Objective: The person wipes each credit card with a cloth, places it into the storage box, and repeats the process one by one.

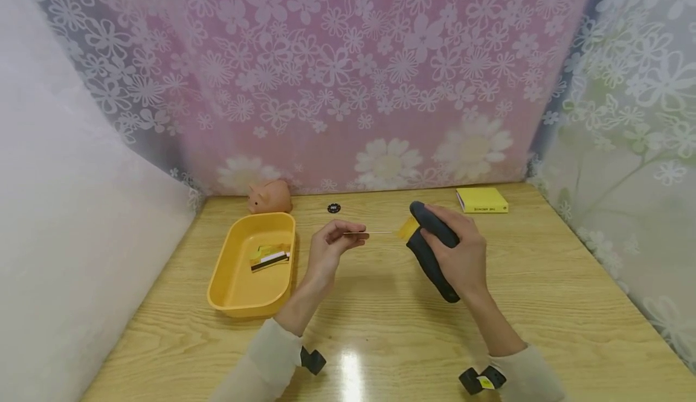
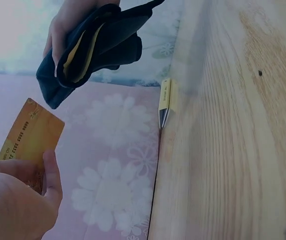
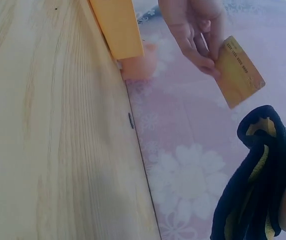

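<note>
My left hand (image 1: 326, 245) pinches a gold bank card (image 2: 37, 130) with embossed numbers between thumb and fingers. Edge-on in the head view, the card shows as a thin line pointing right. Facing it, my right hand (image 1: 462, 251) grips a dark fabric wallet (image 1: 433, 269) with a yellow lining, spread apart at its mouth. In the right wrist view, the bank card (image 3: 239, 75) is held just past the wallet's folded rim (image 3: 255, 117), with a small gap between them. Both hands are raised over the table.
A yellow tray (image 1: 219, 269) on the left holds several cards (image 1: 270, 260). Behind it sits an orange piggy bank (image 1: 274, 197). A black poker chip (image 1: 334, 208) lies near the wooden table's (image 1: 370, 323) back edge, and a yellow book (image 1: 483, 201) at the back right.
</note>
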`<state>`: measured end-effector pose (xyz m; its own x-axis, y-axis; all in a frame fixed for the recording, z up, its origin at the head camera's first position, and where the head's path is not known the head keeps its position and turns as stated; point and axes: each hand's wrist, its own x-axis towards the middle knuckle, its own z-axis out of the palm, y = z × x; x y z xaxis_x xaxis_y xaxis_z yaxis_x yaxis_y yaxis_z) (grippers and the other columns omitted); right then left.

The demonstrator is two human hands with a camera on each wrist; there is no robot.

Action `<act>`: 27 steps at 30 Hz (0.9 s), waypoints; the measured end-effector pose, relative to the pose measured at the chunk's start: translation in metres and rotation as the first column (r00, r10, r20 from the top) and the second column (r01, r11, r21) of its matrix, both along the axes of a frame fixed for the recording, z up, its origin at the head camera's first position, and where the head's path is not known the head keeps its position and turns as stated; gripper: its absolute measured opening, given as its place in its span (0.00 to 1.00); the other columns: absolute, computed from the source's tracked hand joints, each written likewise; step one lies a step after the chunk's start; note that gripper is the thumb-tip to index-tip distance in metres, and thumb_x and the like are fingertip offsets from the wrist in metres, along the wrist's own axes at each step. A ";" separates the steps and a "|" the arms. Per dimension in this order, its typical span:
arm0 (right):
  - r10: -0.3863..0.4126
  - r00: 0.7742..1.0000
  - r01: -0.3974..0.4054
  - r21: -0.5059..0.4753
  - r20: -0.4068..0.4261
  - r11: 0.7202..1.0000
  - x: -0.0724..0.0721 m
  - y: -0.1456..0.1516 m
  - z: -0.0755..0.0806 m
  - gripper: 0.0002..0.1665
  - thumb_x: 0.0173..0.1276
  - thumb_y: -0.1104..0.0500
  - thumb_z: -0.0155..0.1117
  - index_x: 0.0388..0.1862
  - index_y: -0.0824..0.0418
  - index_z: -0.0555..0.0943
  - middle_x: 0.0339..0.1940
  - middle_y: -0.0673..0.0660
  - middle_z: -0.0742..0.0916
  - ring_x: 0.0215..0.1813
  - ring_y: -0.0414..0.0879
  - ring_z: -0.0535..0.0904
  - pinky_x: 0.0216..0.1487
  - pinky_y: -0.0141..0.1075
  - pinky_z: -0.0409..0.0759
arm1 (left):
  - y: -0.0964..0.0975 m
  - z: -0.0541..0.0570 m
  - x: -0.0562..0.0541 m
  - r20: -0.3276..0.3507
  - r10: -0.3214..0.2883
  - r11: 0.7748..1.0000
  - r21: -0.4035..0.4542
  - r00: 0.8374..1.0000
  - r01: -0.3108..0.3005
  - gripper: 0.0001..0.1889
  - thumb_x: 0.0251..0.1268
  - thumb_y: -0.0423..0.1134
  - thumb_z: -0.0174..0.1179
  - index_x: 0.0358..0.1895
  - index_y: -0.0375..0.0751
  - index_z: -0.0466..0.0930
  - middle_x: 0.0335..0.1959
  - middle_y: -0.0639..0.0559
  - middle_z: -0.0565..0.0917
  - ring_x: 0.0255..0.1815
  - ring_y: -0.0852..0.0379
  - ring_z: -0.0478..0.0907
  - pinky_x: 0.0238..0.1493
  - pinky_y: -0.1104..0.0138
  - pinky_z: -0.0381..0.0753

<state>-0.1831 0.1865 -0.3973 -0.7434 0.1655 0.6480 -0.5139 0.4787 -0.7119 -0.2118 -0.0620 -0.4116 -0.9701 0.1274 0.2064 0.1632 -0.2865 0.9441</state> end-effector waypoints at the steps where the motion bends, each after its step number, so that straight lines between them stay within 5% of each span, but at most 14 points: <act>1: 0.001 1.000 -0.001 0.004 -0.001 1.000 0.001 -0.001 0.000 0.30 0.62 0.69 0.78 0.63 0.53 0.87 0.61 0.55 0.88 0.61 0.50 0.78 0.55 0.23 0.75 | 0.001 0.000 0.000 -0.007 0.008 1.000 -0.007 1.000 -0.008 0.06 0.75 0.22 0.56 0.45 0.29 0.83 0.54 0.34 0.86 0.56 0.44 0.86 0.57 0.57 0.86; 5: 0.024 1.000 -0.024 -0.007 -0.001 1.000 0.002 -0.004 0.000 0.30 0.62 0.68 0.79 0.63 0.52 0.87 0.61 0.55 0.88 0.62 0.51 0.78 0.56 0.24 0.74 | 0.005 0.002 0.002 0.009 0.048 0.999 -0.013 0.999 -0.048 0.07 0.73 0.22 0.59 0.38 0.35 0.84 0.58 0.37 0.85 0.62 0.38 0.82 0.55 0.60 0.87; 13: 0.047 0.997 -0.046 0.013 -0.059 0.999 0.004 -0.011 0.005 0.30 0.59 0.70 0.80 0.62 0.56 0.87 0.59 0.58 0.88 0.60 0.53 0.79 0.56 0.24 0.74 | 0.006 0.002 0.004 -0.006 0.017 1.000 -0.014 1.000 -0.017 0.05 0.78 0.28 0.56 0.46 0.31 0.82 0.52 0.39 0.80 0.36 0.48 0.89 0.46 0.55 0.90; 19: 0.061 0.997 -0.059 0.035 -0.053 0.998 0.006 -0.014 0.007 0.30 0.61 0.69 0.79 0.63 0.53 0.87 0.60 0.55 0.88 0.60 0.52 0.79 0.56 0.24 0.76 | 0.004 -0.001 0.005 -0.099 -0.064 0.997 -0.040 0.993 0.060 0.14 0.78 0.27 0.47 0.56 0.27 0.80 0.56 0.35 0.79 0.41 0.39 0.89 0.50 0.53 0.89; 27: 0.118 0.992 -0.116 0.053 -0.037 0.992 0.010 -0.028 0.011 0.30 0.62 0.68 0.79 0.64 0.52 0.86 0.61 0.54 0.88 0.58 0.50 0.79 0.53 0.23 0.77 | 0.006 0.003 0.006 -0.133 -0.101 0.990 -0.116 0.986 0.085 0.20 0.75 0.25 0.59 0.67 0.35 0.75 0.57 0.33 0.77 0.42 0.37 0.89 0.51 0.53 0.89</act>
